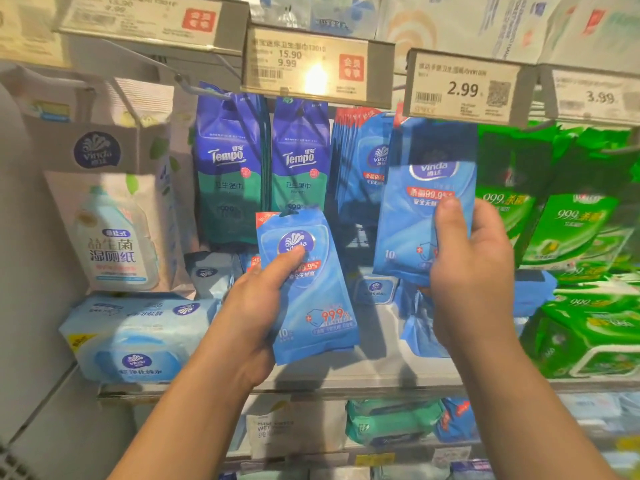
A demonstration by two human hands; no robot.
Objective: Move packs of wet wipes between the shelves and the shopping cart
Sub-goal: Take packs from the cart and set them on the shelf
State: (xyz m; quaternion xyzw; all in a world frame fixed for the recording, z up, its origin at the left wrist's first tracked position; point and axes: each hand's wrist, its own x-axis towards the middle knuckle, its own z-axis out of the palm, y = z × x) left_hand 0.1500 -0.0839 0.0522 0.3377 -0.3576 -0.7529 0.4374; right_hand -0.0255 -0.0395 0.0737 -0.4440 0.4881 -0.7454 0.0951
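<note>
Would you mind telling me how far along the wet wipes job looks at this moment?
Nothing looks finished: no cart is in view. In hand: the left hand holds one blue Vinda pack, and the right hand holds another blue pack up by the hanging row of blue packs. Both packs remain to be placed.

The light is bright and comes from above, and it makes a strong white glare spot on the middle price tag [317,62]. Dark shadows fall on the shelf board [381,370] below the packs and behind the hanging goods. The wide lens bends the shelf lines near the edges, and the green packs [585,216] at the right and the top corners are blurred.
</note>
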